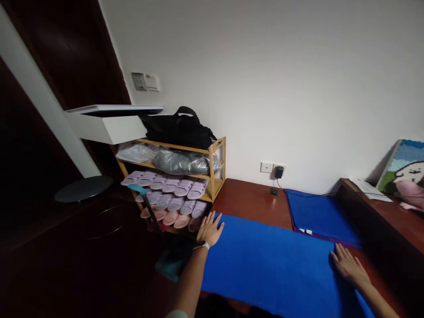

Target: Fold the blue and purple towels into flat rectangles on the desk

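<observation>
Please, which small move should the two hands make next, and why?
Probably a light outward stroke over the blue cloth, to smooth it: the left hand and the right hand are palm down at its opposite ends, gripping nothing, and it already lies spread on the table.

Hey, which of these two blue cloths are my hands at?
The front blue cloth, the larger in view: your left hand and right hand are at its opposite ends. The purple-edged blue cloth lies behind it, nearer the wall.
</observation>
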The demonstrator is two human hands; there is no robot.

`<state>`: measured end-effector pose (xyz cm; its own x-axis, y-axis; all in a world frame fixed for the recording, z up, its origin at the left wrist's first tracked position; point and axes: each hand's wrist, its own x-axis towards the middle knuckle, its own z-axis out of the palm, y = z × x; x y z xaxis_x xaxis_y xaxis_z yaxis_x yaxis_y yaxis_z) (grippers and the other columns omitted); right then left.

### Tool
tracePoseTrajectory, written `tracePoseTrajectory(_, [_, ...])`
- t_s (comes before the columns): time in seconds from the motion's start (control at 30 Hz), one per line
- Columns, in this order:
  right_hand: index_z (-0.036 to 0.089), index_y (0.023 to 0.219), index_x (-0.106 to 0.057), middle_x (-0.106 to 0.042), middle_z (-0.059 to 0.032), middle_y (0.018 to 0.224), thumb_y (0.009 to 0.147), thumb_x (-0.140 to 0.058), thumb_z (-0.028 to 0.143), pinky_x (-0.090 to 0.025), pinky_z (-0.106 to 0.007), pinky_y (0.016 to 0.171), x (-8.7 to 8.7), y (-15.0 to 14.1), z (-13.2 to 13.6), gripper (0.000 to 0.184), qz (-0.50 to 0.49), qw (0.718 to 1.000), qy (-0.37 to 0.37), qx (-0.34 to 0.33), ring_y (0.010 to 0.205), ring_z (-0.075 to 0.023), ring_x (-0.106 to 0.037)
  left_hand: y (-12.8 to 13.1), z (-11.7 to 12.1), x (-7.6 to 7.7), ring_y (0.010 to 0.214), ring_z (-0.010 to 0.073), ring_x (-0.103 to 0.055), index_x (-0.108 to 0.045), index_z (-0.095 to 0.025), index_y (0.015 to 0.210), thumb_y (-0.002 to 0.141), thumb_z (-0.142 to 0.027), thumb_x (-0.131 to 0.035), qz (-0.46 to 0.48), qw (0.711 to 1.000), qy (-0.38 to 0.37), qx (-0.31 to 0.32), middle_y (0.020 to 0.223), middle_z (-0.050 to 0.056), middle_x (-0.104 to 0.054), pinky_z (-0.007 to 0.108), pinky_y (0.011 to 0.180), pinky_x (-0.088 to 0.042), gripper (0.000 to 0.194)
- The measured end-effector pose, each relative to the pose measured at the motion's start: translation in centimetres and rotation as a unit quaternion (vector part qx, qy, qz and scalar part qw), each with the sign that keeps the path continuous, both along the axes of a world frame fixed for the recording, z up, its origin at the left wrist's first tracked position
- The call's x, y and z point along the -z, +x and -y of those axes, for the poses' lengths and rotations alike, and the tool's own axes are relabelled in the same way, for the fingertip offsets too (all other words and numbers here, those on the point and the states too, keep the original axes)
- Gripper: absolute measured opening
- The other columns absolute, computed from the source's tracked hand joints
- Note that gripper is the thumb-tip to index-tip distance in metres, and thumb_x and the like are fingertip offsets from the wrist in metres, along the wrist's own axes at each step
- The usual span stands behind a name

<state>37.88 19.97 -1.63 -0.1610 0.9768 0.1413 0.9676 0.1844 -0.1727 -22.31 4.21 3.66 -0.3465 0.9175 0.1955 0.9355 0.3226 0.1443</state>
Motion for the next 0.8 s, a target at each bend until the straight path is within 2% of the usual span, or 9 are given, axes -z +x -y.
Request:
tracePoseTrajectory(0.07, [0.037, 0.148, -0.053, -0.066, -0.0102, 0.139, 0.083, -0.02, 0.057, -0.033, -0.068, 0.115, -1.4, -3.2, 1.0, 0.076, 0.013, 1.0, 0.009, 0.002, 0.138, -0.044, -0.049, 0.1, 0.1, 0.1, 0.154, 0.0244, -0.029, -0.044, -0.029, 0.155, 0.103, -0.048, -0.039, 0.001, 1.0, 0.005, -0.003, 0.166, 0.006, -0.037, 0.045, 0.126, -0.021, 0.056])
tracePoseTrajectory(0.17, [0.021, 0.145, -0.059, -0.06, -0.0146, 0.145, 0.089, -0.017, 0.053, -0.031, -0.059, 0.122, -3.7, -12.0, 3.7, 0.077, 0.014, 0.997, 0.024, -0.075, 0.141, -0.038, -0.048, 0.2, 0.4, 0.1, 0.154, 0.0241, -0.028, -0.045, -0.029, 0.155, 0.102, -0.048, -0.039, 0.008, 1.0, 0.012, -0.001, 0.165, 0.005, -0.038, 0.045, 0.126, -0.02, 0.056])
tracePoseTrajectory(0.27, [0.01, 0.153, -0.047, -0.042, -0.0129, 0.161, 0.097, -0.014, 0.055, -0.022, -0.047, 0.127, -5.7, -23.0, 7.5, 0.079, -0.01, 0.985, -0.013, -0.174, 0.152, -0.0289, -0.032, 0.3, 0.6, 0.0, 0.154, 0.0244, -0.029, -0.045, -0.028, 0.155, 0.102, -0.047, -0.04, 0.015, 1.0, 0.016, 0.001, 0.165, 0.006, -0.038, 0.044, 0.127, -0.02, 0.056])
tracePoseTrajectory(0.33, [0.013, 0.16, -0.034, -0.029, -0.0071, 0.167, 0.101, -0.012, 0.058, -0.016, -0.045, 0.129, -6.8, -29.6, 9.6, 0.078, -0.021, 0.971, -0.038, -0.237, 0.156, -0.024, -0.022, 0.3, 0.7, -0.1, 0.154, 0.0244, -0.028, -0.044, -0.028, 0.156, 0.103, -0.047, -0.039, 0.014, 1.0, 0.014, 0.002, 0.166, 0.006, -0.037, 0.045, 0.127, -0.02, 0.056])
tracePoseTrajectory(0.47, [0.012, 0.162, -0.024, -0.021, -0.0074, 0.168, 0.102, -0.012, 0.06, -0.011, -0.044, 0.129, -7.8, -36.3, 11.3, 0.077, -0.023, 0.954, -0.098, -0.281, 0.157, -0.0214, -0.015, 0.2, 0.6, -0.1, 0.155, 0.0241, -0.027, -0.041, -0.029, 0.157, 0.103, -0.049, -0.038, 0.006, 1.0, 0.003, 0.004, 0.167, 0.006, -0.035, 0.045, 0.126, -0.021, 0.057])
tracePoseTrajectory(0.53, [0.014, 0.163, -0.023, -0.021, -0.0066, 0.168, 0.102, -0.012, 0.061, -0.01, -0.044, 0.129, -7.6, -35.8, 10.9, 0.078, -0.021, 0.956, -0.111, -0.27, 0.157, -0.021, -0.014, 0.1, 0.5, 0.0, 0.155, 0.0242, -0.027, -0.042, -0.029, 0.157, 0.103, -0.049, -0.037, -0.001, 1.0, 0.001, 0.005, 0.167, 0.005, -0.035, 0.046, 0.126, -0.021, 0.057])
tracePoseTrajectory(0.6, [0.015, 0.163, -0.024, -0.021, -0.0051, 0.168, 0.102, -0.013, 0.061, -0.009, -0.045, 0.129, -6.8, -32.8, 9.8, 0.077, -0.021, 0.964, -0.107, -0.242, 0.157, -0.0209, -0.014, 0.1, 0.4, 0.0, 0.155, 0.0246, -0.027, -0.042, -0.029, 0.156, 0.103, -0.049, -0.037, -0.009, 1.0, -0.001, 0.004, 0.167, 0.005, -0.036, 0.045, 0.126, -0.022, 0.057])
tracePoseTrajectory(0.67, [0.014, 0.162, -0.026, -0.024, -0.0056, 0.168, 0.101, -0.016, 0.061, -0.011, -0.046, 0.129, -5.6, -27.5, 8.2, 0.077, -0.018, 0.977, -0.095, -0.191, 0.157, -0.0217, -0.016, 0.0, 0.2, 0.0, 0.155, 0.0247, -0.028, -0.043, -0.028, 0.156, 0.104, -0.049, -0.037, -0.017, 1.0, -0.005, 0.004, 0.167, 0.006, -0.035, 0.045, 0.125, -0.023, 0.057])
tracePoseTrajectory(0.8, [0.009, 0.159, -0.033, -0.035, -0.0117, 0.164, 0.097, -0.017, 0.056, -0.02, -0.048, 0.127, -2.3, -13.2, 3.9, 0.08, -0.021, 0.997, -0.052, -0.054, 0.155, -0.026, -0.024, -0.3, -0.1, 0.1, 0.154, 0.0249, -0.029, -0.042, -0.028, 0.157, 0.104, -0.05, -0.036, -0.025, 1.0, -0.011, 0.008, 0.167, 0.007, -0.034, 0.045, 0.125, -0.025, 0.057])
